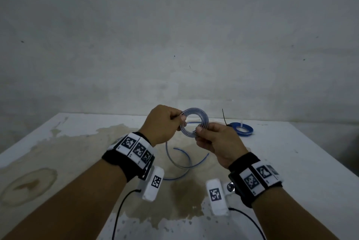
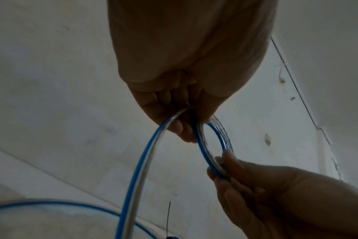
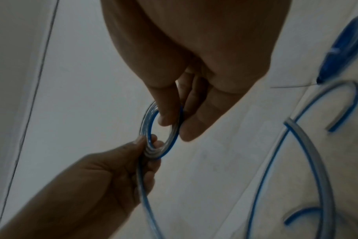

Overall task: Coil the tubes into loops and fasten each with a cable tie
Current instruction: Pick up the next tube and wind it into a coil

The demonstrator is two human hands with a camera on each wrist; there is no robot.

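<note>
A clear tube with a blue stripe is wound into a small coil [image 1: 194, 123] held up above the table. My left hand [image 1: 165, 123] pinches its left side between thumb and fingers; my right hand [image 1: 211, 138] pinches its lower right side. In the left wrist view the coil [image 2: 217, 142] hangs from my left hand [image 2: 184, 122] and meets the right hand [image 2: 225, 168]. In the right wrist view the coil [image 3: 170, 142] sits between my right hand [image 3: 174, 122] and left hand [image 3: 145, 148]. The tube's loose tail [image 1: 180, 164] trails down onto the table.
A finished blue coil [image 1: 242, 130] lies at the table's back right, with a black cable tie [image 1: 224, 118] sticking up beside it. The white table [image 1: 291, 162] is stained brown in the middle. A grey wall stands right behind it. Black cables run from my wrist cameras.
</note>
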